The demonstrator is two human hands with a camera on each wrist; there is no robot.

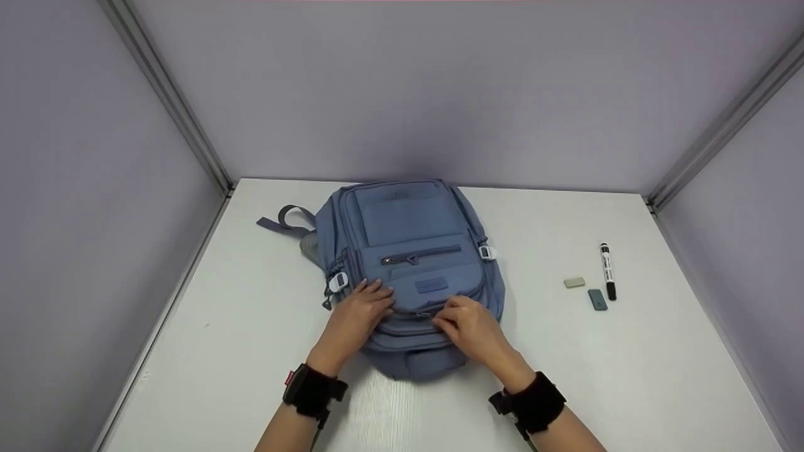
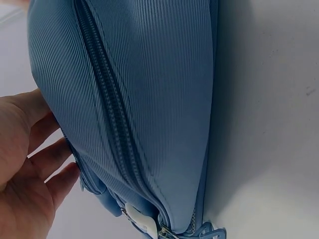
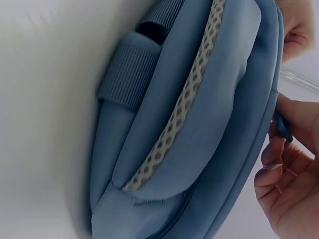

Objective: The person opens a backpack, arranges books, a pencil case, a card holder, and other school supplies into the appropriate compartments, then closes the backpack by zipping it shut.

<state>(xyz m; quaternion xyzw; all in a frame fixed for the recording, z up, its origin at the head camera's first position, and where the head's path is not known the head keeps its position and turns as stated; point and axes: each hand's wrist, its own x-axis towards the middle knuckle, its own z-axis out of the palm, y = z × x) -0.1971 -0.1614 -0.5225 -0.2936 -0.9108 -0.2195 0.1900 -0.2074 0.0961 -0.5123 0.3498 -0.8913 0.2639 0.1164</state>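
Blue fabric shapes the backpack [image 1: 411, 220], lying mid-surface with its far end close to the back edge, while the white surface [image 1: 188, 351] stretches left and right, the right side bearing a marker [image 1: 607, 270], a pale block [image 1: 574, 282] and a dark block [image 1: 597, 299]. Fingers loosely extended, the left hand [image 1: 363, 307] rests on its front, holding nothing; the right hand [image 1: 468, 323] pinches a small tab [image 3: 283, 127]. Pale panels [image 1: 402, 94] stand behind and on both sides.
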